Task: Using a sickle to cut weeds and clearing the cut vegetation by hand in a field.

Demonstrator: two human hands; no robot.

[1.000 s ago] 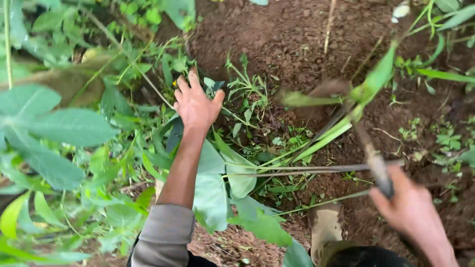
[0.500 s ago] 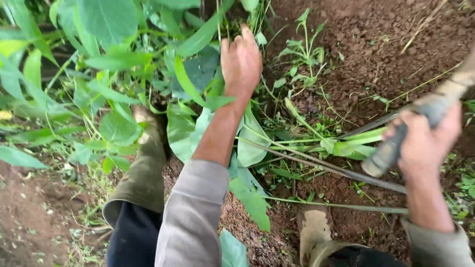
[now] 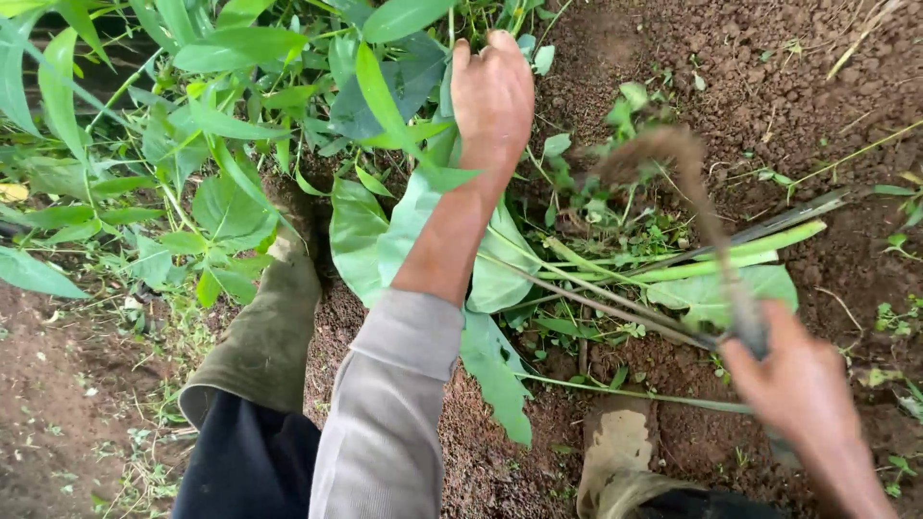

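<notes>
Left hand [image 3: 492, 96] grips broad green leaves [image 3: 404, 221]; beside them, right hand [image 3: 803, 394] clasps a blurred curved-bladed tool [image 3: 702, 211].

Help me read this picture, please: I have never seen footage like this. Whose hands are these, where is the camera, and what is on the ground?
The camera sits on a person's head and looks down, so both hands are that person's own. The left hand, on a grey-sleeved arm, reaches forward into a clump of broad green leaves and seems to press them aside; whether it grips anything is hard to tell. The right hand is closed on the handle of a long tool, which is blurred by motion, so its working end cannot be made out. Below lies bare brown soil. On it lie pale green cut stalks and small weeds. At the bottom you see the person's two boots: a green left boot and a muddy right boot.
</notes>
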